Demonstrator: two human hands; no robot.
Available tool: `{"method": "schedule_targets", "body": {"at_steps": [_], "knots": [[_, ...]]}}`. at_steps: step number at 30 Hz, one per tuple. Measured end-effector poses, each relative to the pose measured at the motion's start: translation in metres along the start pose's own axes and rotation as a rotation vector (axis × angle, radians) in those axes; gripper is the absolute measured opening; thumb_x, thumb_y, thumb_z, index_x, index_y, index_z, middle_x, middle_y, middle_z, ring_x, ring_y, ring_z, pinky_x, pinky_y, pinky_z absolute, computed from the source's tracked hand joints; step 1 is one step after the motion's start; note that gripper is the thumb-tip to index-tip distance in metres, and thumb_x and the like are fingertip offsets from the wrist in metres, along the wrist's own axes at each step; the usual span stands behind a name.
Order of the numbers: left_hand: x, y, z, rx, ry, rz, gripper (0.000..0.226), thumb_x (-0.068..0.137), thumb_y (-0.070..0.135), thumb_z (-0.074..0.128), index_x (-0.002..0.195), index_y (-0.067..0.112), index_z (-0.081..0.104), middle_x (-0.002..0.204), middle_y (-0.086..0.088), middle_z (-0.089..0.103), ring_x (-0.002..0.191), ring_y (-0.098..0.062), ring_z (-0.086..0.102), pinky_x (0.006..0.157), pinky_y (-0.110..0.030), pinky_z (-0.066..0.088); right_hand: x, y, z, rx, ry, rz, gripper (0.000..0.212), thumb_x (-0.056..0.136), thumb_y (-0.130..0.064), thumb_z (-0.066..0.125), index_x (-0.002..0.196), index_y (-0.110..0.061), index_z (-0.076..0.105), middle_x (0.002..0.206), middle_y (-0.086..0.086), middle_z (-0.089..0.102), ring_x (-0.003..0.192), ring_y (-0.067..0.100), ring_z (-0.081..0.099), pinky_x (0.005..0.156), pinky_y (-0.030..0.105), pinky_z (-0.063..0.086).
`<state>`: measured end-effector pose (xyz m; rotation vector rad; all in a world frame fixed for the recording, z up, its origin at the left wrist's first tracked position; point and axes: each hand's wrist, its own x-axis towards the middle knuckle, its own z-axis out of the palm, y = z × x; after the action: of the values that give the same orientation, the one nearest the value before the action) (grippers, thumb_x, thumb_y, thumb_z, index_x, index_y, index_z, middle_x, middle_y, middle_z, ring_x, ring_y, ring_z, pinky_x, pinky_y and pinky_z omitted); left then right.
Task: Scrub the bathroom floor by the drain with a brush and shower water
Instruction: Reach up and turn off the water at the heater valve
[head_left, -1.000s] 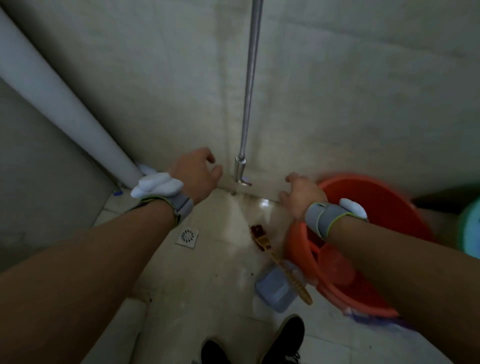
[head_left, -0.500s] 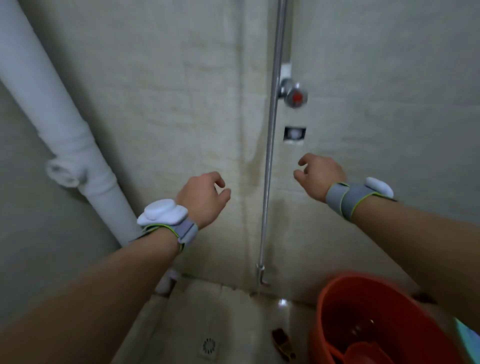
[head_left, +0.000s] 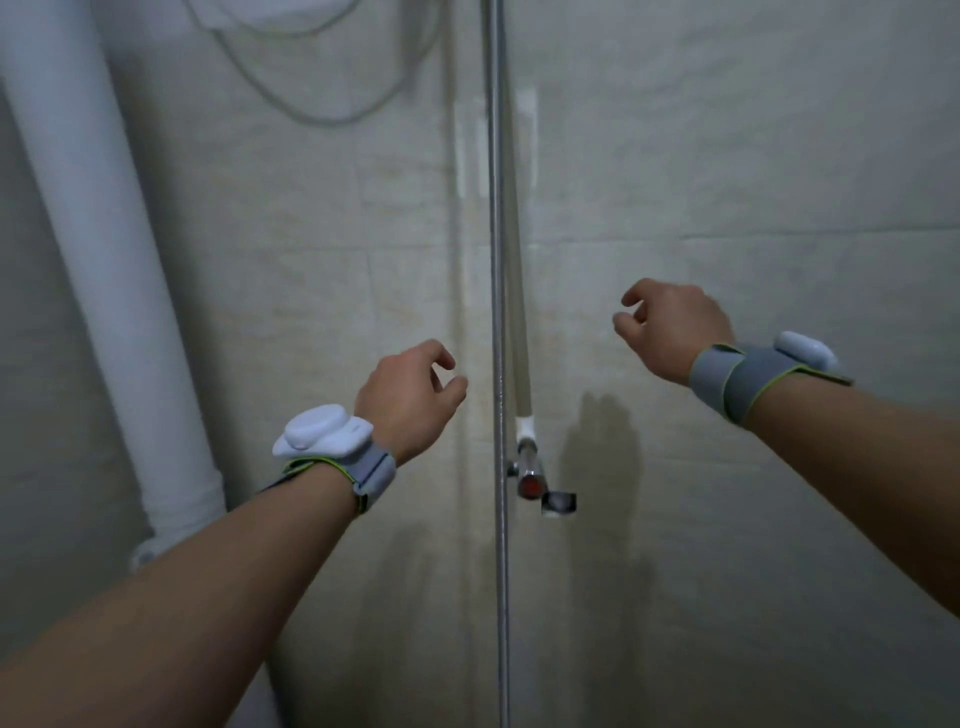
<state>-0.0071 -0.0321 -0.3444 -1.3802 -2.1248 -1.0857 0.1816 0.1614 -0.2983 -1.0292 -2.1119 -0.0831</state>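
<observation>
My left hand (head_left: 408, 400), just left of centre frame, and my right hand (head_left: 670, 325), higher at centre right, both hang in the air before the pale beige tiled wall (head_left: 753, 156), fingers loosely curled and holding nothing. Between them the thin vertical chrome shower pipe (head_left: 496, 260) runs from top to bottom of the frame, touched by neither hand, and the small chrome tap with a red round cap (head_left: 531, 483) sits just right of that pipe, below both hands. A thick white plastic drainpipe (head_left: 104, 260) stands along the left edge, and a pale grey looped shower hose (head_left: 311, 111) hangs at upper left.
</observation>
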Motion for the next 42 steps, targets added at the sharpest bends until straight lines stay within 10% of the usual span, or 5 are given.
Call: {"method": "schedule_targets", "body": {"at_steps": [42], "knots": [[0.251,0.1,-0.094,-0.584,0.147,0.365,0.027,0.092,0.051,0.048,0.098,0.026,0.055,0.07,0.0,0.068,0.076,-0.024,0.066,0.076,-0.039,0.055,0.218,-0.262,-0.271,-0.252,0.731,-0.284,0.045,0.091,-0.03,0.051,0.132,-0.014,0.045,0.128,0.01,0.046,0.109,0.037,0.055,0.078,0.038,0.043]]}}
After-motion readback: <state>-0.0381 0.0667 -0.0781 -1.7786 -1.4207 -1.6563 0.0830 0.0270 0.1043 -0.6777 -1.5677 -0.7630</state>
